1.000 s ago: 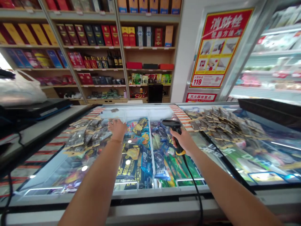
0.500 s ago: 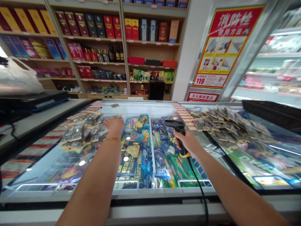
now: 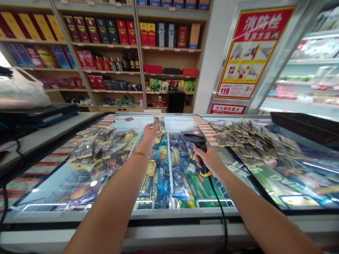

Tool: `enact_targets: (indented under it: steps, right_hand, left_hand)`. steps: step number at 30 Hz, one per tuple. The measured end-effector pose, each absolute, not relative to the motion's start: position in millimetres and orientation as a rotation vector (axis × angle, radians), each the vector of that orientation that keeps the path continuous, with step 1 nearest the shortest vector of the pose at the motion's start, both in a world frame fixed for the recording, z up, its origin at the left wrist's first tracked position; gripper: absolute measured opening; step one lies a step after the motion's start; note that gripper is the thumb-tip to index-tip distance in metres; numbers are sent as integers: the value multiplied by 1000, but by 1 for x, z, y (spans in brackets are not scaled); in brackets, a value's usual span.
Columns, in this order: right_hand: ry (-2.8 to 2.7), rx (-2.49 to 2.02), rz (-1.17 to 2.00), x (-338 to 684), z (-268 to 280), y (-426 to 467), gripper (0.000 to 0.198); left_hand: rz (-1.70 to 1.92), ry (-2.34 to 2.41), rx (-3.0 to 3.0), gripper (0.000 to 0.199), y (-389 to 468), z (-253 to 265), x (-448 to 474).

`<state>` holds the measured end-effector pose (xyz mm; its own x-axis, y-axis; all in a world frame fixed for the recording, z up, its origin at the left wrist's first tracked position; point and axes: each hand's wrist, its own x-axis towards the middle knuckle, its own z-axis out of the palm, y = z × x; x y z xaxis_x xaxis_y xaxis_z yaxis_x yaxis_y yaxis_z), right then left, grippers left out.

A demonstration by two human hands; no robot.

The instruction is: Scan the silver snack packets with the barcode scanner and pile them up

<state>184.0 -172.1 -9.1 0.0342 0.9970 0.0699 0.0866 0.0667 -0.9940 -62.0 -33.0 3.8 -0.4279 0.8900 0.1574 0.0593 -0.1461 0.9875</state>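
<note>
Small clear plastic packet, dark inside, is in our left hand over the far part of the chest freezer; we cannot tell whether it touches the glass, or whether a second packet is with it. Our left fingers pinch its near left side, while our right hand has its fingers wrapped around the grip of a corded barcode scanner. Similar packets lie in a left pile and a right pile. We judge the packet light, pliable and probably slick, best pinched by an edge rather than squeezed across its contents.
</note>
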Motion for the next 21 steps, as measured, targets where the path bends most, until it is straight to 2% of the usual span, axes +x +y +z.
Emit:
enact_targets:
  steps: [10, 21]
  right_hand:
    - [-1355, -1251, 988, 185, -7, -181, 31]
    - [-1508, -1395, 858, 174, 1, -196, 19]
  left_hand:
    - [1604, 1261, 1097, 24, -49, -34, -34]
    - [1551, 1227, 1093, 25, -53, -34, -37]
